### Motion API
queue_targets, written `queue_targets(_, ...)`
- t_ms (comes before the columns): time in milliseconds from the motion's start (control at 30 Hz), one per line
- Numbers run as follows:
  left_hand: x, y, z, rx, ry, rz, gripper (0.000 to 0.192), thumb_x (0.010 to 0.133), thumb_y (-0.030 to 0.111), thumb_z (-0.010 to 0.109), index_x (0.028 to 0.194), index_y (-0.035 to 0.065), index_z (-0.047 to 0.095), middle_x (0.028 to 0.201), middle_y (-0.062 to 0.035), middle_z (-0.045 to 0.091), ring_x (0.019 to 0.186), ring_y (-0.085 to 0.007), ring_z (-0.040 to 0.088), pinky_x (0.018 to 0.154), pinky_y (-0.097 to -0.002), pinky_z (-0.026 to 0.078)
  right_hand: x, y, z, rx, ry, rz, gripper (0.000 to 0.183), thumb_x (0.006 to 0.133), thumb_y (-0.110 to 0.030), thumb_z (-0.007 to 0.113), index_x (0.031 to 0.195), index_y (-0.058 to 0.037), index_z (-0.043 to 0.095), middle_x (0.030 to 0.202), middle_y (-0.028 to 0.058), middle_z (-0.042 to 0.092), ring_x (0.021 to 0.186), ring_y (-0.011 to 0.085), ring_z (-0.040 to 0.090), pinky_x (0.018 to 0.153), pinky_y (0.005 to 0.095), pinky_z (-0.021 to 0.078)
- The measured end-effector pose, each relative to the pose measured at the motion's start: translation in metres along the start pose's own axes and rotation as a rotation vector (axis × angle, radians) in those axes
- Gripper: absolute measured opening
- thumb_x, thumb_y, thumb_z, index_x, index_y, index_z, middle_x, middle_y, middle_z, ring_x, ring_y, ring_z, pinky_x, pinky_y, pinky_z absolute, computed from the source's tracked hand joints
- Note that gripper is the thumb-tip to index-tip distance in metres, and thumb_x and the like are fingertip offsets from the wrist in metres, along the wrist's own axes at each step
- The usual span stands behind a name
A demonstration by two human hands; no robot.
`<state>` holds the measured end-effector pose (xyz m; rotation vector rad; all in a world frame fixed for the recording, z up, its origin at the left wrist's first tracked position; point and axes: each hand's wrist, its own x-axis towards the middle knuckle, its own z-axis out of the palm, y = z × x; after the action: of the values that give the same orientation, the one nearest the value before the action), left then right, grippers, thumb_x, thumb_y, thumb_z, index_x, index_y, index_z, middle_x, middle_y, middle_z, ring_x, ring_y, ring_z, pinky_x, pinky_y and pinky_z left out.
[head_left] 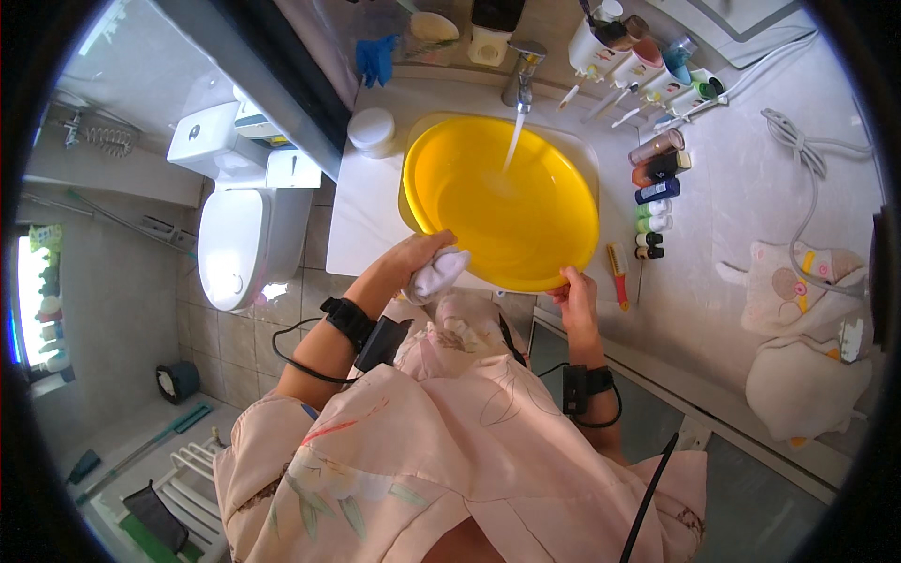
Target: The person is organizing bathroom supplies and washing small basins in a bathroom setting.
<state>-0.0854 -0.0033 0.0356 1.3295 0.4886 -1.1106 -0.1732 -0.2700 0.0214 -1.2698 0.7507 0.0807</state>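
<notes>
A yellow plastic basin (pixel 450 134) sits tilted over the sink (pixel 597 165), its near rim toward me. From the chrome faucet (pixel 524 77) a stream of water (pixel 514 137) runs down into it. My left hand (pixel 422 255) is at the basin's near left rim and holds a bunched white cloth (pixel 440 274), which hangs just outside the basin. At the near right, my right hand (pixel 577 292) grips the rim with thumb and fingers. The fingers under the rim are partly hidden.
White counter (pixel 366 232) surrounds the sink. A white round jar (pixel 372 131) stands at left. To the right are several small bottles (pixel 654 190) and a red-and-yellow brush (pixel 618 276). Wall-mounted cup holders (pixel 640 67) hang behind. A white toilet (pixel 236 246) stands left.
</notes>
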Motion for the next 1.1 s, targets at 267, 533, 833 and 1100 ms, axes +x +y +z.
queue_targets(267, -0.001, -0.001, 0.002, -0.044, 0.013, -0.005, 0.031, 0.084, 0.034, 0.048, 0.086, 0.0039, 0.056, 0.066, -0.0050, 0.060, 0.047, -0.0144, 0.056, 0.041, -0.0262, 0.046, -0.002, -0.004, 0.002, -0.015, 0.006, -0.002, 0.022, 0.078, -0.019, 0.052, 0.075, 0.0022, 0.054, 0.058, 0.0085, 0.056, 0.045, 0.0139, 0.052, 0.039, 0.0230, 0.0368)
queue_targets(533, 0.003, -0.006, 0.011, -0.165, 0.091, 0.072, 0.029, 0.083, 0.029, 0.049, 0.088, 0.0011, 0.056, 0.068, -0.0043, 0.059, 0.050, -0.0131, 0.056, 0.045, -0.0240, 0.046, 0.001, -0.010, -0.001, -0.072, 0.002, 0.010, 0.023, 0.077, -0.021, 0.053, 0.077, 0.0021, 0.054, 0.060, 0.0085, 0.056, 0.046, 0.0132, 0.051, 0.040, 0.0228, 0.0367)
queue_targets(833, -0.001, -0.013, 0.016, -0.189, 0.179, 0.132, 0.024, 0.082, 0.021, 0.049, 0.089, -0.0009, 0.055, 0.070, -0.0063, 0.060, 0.053, -0.0139, 0.057, 0.047, -0.0250, 0.046, 0.011, -0.096, -0.016, -1.186, -0.151, 0.194, 0.058, 0.080, -0.043, 0.054, 0.106, 0.0089, 0.049, 0.065, 0.0100, 0.059, 0.060, 0.0165, 0.062, 0.052, 0.0274, 0.0464)
queue_targets(1100, 0.000, -0.019, 0.020, -0.207, 0.164, 0.182, 0.026, 0.081, 0.020, 0.050, 0.091, -0.0028, 0.056, 0.070, -0.0074, 0.060, 0.051, -0.0151, 0.057, 0.045, -0.0263, 0.046, 0.089, -0.168, 0.071, -1.176, -0.260, -0.741, 0.045, 0.081, -0.035, 0.054, 0.113, -0.0032, 0.050, 0.079, 0.0152, 0.063, 0.068, 0.0269, 0.061, 0.066, 0.0342, 0.0467)
